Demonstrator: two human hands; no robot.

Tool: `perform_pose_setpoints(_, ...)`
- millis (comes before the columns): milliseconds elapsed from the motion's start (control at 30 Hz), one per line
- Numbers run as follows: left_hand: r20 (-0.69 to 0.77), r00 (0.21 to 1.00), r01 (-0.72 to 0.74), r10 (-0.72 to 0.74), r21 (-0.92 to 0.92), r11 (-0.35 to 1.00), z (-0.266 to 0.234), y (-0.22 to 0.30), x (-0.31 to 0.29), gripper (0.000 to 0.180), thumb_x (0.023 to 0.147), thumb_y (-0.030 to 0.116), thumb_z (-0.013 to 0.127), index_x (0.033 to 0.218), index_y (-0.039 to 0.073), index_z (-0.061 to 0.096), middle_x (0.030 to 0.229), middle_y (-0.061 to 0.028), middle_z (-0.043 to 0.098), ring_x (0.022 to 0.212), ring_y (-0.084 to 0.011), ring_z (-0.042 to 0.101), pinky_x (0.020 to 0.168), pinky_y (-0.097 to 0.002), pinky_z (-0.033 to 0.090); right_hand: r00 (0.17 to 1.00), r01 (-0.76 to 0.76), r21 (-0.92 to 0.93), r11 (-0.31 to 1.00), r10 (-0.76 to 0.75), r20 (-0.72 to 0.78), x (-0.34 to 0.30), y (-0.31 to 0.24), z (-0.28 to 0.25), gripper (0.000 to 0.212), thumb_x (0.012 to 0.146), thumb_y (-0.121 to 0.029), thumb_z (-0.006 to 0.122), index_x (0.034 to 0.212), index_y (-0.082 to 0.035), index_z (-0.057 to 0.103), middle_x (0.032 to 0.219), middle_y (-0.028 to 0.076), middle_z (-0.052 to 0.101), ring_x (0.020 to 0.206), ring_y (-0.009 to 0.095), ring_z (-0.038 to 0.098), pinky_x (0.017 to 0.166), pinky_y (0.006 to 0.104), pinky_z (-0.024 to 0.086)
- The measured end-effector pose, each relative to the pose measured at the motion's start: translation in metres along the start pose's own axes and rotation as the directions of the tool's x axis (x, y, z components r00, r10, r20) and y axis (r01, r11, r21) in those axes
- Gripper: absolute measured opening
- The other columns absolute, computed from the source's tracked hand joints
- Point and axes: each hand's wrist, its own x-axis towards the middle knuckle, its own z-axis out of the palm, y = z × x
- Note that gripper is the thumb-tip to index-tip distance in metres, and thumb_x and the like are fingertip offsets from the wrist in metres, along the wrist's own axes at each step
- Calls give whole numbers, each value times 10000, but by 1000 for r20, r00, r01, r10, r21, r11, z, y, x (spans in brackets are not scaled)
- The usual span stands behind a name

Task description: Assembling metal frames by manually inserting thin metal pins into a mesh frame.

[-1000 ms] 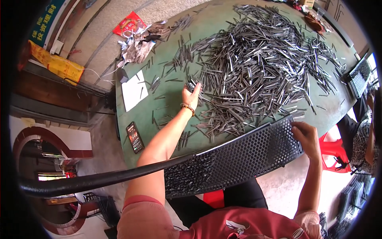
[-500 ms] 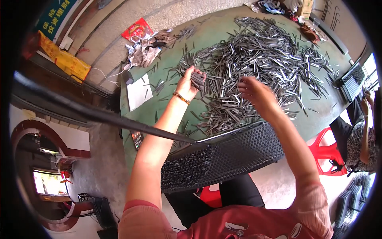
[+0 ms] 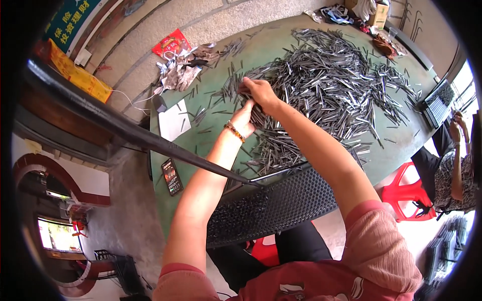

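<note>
My left hand (image 3: 243, 120) is closed round a bundle of thin dark strips (image 3: 258, 118) over the left side of the table. Right above it, my right hand (image 3: 262, 93) reaches across with its fingers bent down at the bundle's far end; what is between them is hidden. Just beyond the hands, a large heap of the same strips (image 3: 321, 75) spreads over the green table (image 3: 211, 145). Close in front of me, a black tray full of small holes (image 3: 306, 195) leans at the table's near edge. Its left part (image 3: 236, 215) is packed with small dark pieces.
A phone (image 3: 171, 176) and white paper (image 3: 174, 120) lie at the left. Work gloves (image 3: 181, 75) and a red packet (image 3: 172, 44) sit at the far left edge. A black bar (image 3: 125, 118) crosses the near left. At right, a co-worker's hands (image 3: 457, 125) are near another tray (image 3: 438, 106).
My right hand has swung left from over the heap to meet the left hand at the bundle. The left hand has lowered slightly toward me, and the phone shows more fully.
</note>
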Motion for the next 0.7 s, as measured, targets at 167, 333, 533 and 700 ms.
perform_pose_setpoints(167,-22,1000,13,-14,-61,998,-18,-3,6,259,916,282,554,1077,82,526,979,-17,599,842,-134,591,708,-268,510,972,-127,-234,964,168,163,6,6,-12,624,935,-464,438,1152,113,534,1096,194,613,1046,241,578,949,324,419)
perform_pose_setpoints(333,14,993,120,-120,-38,992,-46,-7,-1,172,889,263,578,914,98,534,781,-7,571,633,-106,534,512,-232,438,959,-74,-320,945,156,237,-14,13,-6,747,898,-588,391,1205,81,520,1220,195,552,1173,272,486,1011,349,342)
perform_pose_setpoints(533,-287,916,-192,282,304,933,-58,-14,-4,128,840,178,607,799,57,596,677,-39,592,578,-147,563,480,-290,455,984,61,-639,767,63,169,-25,-21,-37,562,864,-462,573,998,80,635,835,165,669,774,192,624,726,326,486)
perform_pose_setpoints(700,-188,755,-370,628,668,646,-103,-37,11,144,817,163,665,883,41,628,773,-3,639,683,-80,578,617,-243,461,973,115,-659,743,50,227,-76,-57,-57,357,865,-296,618,948,49,656,685,76,627,642,89,549,579,272,458)
